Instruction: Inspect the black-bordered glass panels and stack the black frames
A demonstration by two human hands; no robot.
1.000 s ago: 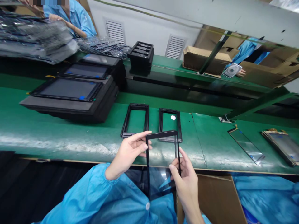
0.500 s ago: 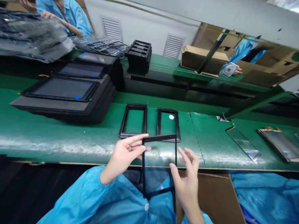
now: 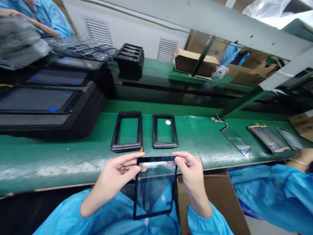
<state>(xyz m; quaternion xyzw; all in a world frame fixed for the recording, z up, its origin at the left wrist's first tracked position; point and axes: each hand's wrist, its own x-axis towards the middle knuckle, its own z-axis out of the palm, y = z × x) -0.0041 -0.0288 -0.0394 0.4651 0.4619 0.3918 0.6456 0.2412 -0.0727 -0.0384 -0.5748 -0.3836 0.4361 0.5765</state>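
Note:
In front of my body, over the bench's near edge, I hold a clear touch panel (image 3: 155, 182) with a black border. My left hand (image 3: 114, 176) pinches its upper left corner, where a small orange tab sticks up. At the upper right corner, the thumb and fingers of my right hand (image 3: 192, 173) close on the border. The panel hangs tilted, with a blue sticker near its lower right corner. Just beyond it on the bench lie two stacks of black rectangular frames, a left stack (image 3: 115, 134) and a right stack (image 3: 175, 132).
Tablet screens (image 3: 36, 99) lie on dark foam trays at left. Glass panels (image 3: 269, 140) rest on the green bench (image 3: 80, 163) at right. A green post (image 3: 241, 104) rises behind. A co-worker's sleeve (image 3: 276, 192) is close at right; another person (image 3: 49, 16) works at upper left.
My right hand, earlier apart from the panel with its fingers spread, now grips its upper right corner. The panel sits slightly lower. The view has swung to the right.

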